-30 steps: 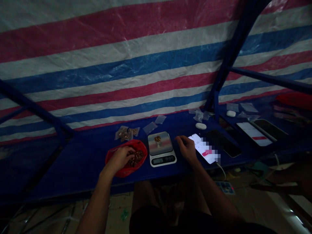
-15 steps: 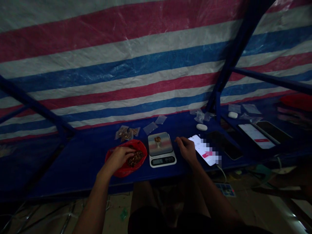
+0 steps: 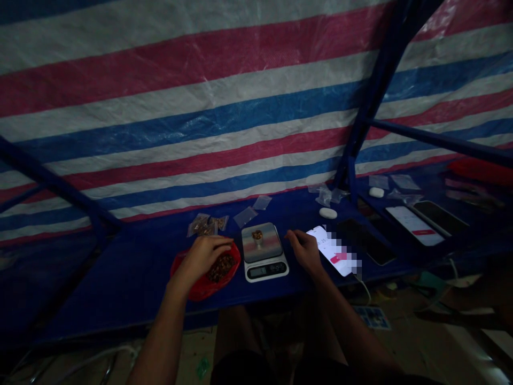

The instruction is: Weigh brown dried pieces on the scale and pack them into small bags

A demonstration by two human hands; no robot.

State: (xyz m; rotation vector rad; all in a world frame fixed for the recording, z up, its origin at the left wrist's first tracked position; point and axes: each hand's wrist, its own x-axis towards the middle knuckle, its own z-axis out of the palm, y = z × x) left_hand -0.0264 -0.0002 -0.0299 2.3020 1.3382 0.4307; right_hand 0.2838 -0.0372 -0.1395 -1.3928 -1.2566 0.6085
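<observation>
Left hand (image 3: 207, 255) is hovering over the bag (image 3: 203, 290) of bits (image 3: 222, 268), right hand (image 3: 305, 250) is sitting curled beside the scale (image 3: 266, 271) — too dim to tell whether they're gripping anything. The cup (image 3: 258, 243) is standing on the pan (image 3: 273, 247) — presumably for weighing.

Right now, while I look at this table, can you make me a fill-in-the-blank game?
1. The container under the left hand is coloured ____.
2. The small cup stands on a scale whose body is ____.
3. The sheet behind is patterned with ____.
4. The table is coloured ____.
Missing words: red, white, stripes, blue.
</observation>
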